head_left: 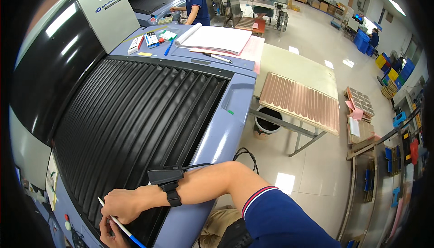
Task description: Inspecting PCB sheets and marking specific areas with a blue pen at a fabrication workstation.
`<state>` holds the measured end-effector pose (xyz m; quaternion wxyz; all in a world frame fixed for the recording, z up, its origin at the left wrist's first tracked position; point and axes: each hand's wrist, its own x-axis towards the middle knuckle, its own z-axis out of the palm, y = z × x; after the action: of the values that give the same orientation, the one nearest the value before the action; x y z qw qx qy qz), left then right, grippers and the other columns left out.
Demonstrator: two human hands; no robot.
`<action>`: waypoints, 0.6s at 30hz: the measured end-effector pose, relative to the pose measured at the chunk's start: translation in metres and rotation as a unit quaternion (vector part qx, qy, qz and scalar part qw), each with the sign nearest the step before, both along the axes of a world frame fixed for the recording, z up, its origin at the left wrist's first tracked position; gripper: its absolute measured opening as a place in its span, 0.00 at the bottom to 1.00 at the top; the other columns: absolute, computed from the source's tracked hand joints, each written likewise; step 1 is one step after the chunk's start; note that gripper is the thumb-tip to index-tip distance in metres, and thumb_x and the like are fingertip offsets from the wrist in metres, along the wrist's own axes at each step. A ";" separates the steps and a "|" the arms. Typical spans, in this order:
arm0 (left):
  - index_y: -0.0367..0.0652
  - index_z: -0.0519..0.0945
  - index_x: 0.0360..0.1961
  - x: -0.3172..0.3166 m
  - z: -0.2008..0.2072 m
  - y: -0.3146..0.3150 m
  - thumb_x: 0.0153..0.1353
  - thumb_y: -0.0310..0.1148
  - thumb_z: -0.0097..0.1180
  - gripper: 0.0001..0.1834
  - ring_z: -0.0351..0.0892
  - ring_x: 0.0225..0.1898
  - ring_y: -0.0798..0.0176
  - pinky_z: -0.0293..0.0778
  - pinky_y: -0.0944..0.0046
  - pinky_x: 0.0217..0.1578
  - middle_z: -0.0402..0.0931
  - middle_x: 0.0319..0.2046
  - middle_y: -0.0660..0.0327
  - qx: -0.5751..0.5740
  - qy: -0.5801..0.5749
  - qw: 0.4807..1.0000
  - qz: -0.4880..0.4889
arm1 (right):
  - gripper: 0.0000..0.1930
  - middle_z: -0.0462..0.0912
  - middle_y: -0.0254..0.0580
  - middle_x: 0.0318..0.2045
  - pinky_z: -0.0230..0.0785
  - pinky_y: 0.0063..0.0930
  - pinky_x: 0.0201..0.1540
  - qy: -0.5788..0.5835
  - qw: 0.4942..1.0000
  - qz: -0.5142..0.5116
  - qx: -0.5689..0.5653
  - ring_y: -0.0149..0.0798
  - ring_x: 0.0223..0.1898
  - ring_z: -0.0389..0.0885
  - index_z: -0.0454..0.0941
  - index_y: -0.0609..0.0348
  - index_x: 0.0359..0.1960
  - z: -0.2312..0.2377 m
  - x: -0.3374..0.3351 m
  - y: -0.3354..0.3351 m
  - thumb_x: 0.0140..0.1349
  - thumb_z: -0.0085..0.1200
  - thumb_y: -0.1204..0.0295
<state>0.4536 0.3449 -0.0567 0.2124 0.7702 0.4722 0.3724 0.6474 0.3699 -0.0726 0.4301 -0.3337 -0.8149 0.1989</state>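
Observation:
My right arm, in a blue short sleeve, reaches in from the lower right over the machine. My right hand [121, 205] is closed in a loose fist around a slim white pen [122, 227] with a blue end. The pen slants from upper left to the lower edge, its middle partly covered by my fingers. Just below, my left hand [110, 236] has its fingers bent against the same pen; most of that hand is out of frame. Both hands are above the black pleated bellows cover [140, 112] of the machine. A black box on a strap [171, 191] sits at my right wrist.
A spiral notebook [219, 39], small boxes [152, 40], a blue marker [169, 48] and a white pen [219, 58] lie on the machine's far ledge. Right of it, a table [294, 60] bears a copper-coloured panel [300, 103], above a bin [266, 128]. A co-worker [197, 6] stands beyond.

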 end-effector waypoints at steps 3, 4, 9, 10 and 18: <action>0.27 0.81 0.54 -0.004 -0.002 0.003 0.69 0.25 0.59 0.15 0.85 0.44 0.59 0.80 0.63 0.47 0.85 0.47 0.48 0.004 0.008 1.000 -0.005 | 0.09 0.85 0.57 0.25 0.78 0.48 0.36 0.010 1.000 0.007 0.007 0.59 0.32 0.86 0.85 0.64 0.27 -0.001 0.000 0.000 0.47 0.62 0.70; 0.27 0.81 0.54 -0.005 -0.003 0.003 0.69 0.25 0.59 0.15 0.85 0.44 0.59 0.80 0.63 0.47 0.85 0.47 0.48 0.005 0.008 1.000 -0.005 | 0.09 0.85 0.57 0.25 0.78 0.48 0.36 0.010 1.000 0.008 0.008 0.59 0.32 0.86 0.85 0.64 0.27 -0.002 -0.001 0.000 0.47 0.62 0.70; 0.27 0.81 0.54 -0.005 -0.008 0.005 0.70 0.26 0.59 0.16 0.85 0.44 0.61 0.80 0.64 0.47 0.85 0.46 0.48 -0.008 -0.037 0.999 -0.021 | 0.09 0.84 0.56 0.24 0.78 0.48 0.36 -0.007 1.000 -0.003 -0.002 0.60 0.31 0.85 0.85 0.64 0.26 -0.001 -0.001 0.000 0.47 0.62 0.71; 0.27 0.81 0.54 -0.006 -0.009 0.005 0.70 0.26 0.59 0.16 0.85 0.44 0.61 0.80 0.64 0.47 0.85 0.46 0.48 -0.007 -0.037 0.999 -0.021 | 0.09 0.84 0.56 0.24 0.78 0.48 0.36 -0.007 1.000 -0.002 -0.001 0.60 0.31 0.85 0.85 0.64 0.26 -0.001 -0.001 0.000 0.47 0.62 0.71; 0.28 0.80 0.55 -0.004 0.001 0.001 0.70 0.30 0.59 0.17 0.85 0.46 0.58 0.80 0.62 0.49 0.85 0.47 0.47 -0.006 0.021 1.000 -0.002 | 0.07 0.84 0.53 0.22 0.77 0.44 0.32 -0.015 1.000 0.010 0.025 0.57 0.28 0.85 0.83 0.66 0.29 0.004 0.002 -0.003 0.48 0.61 0.75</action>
<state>0.4498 0.3462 -0.0556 0.2074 0.7775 0.4773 0.3532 0.6491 0.3671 -0.0685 0.4241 -0.3171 -0.8295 0.1777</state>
